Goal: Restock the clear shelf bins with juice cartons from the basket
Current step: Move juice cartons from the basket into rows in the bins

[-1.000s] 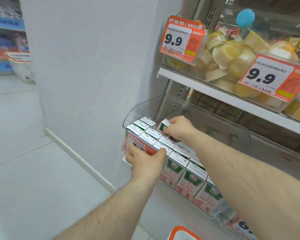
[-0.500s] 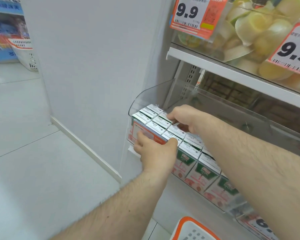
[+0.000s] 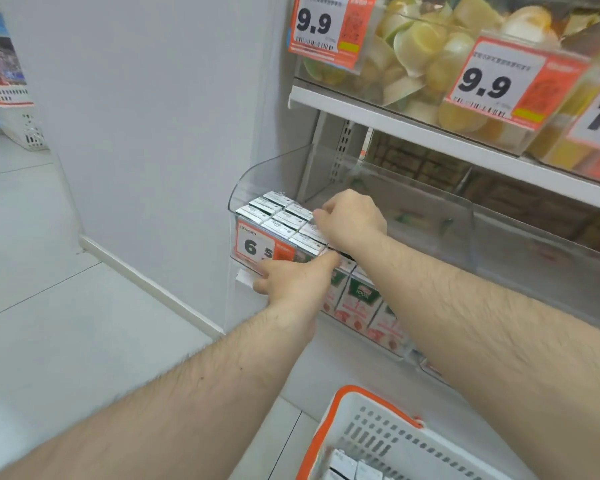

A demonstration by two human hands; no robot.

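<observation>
A clear shelf bin [image 3: 267, 174] on the lower shelf holds rows of juice cartons [image 3: 278, 211] with white tops. My right hand [image 3: 349, 216] reaches into the bin from the right, and its curled fingers pinch the top of a juice carton [image 3: 309, 230] set among the rows. My left hand [image 3: 291, 280] rests against the bin's lower front, just right of the orange price label [image 3: 257, 245], with its thumb stretched up toward the cartons' front edge. The white basket with an orange rim [image 3: 378, 424] sits at the bottom, with a few cartons [image 3: 347, 467] inside.
More cartons [image 3: 357, 303] with green and red print line the bin front to the right. The upper shelf [image 3: 413, 123] carries cut fruit tubs and 9.9 price tags. A white panel [image 3: 153, 133] stands on the left, and another basket [image 3: 18, 123] sits on the floor far left.
My right hand has pushed the carton it held down into the rows. My left hand has slid from the cartons' top edge down the bin front, uncovering the price label. The view tilted down, showing the basket.
</observation>
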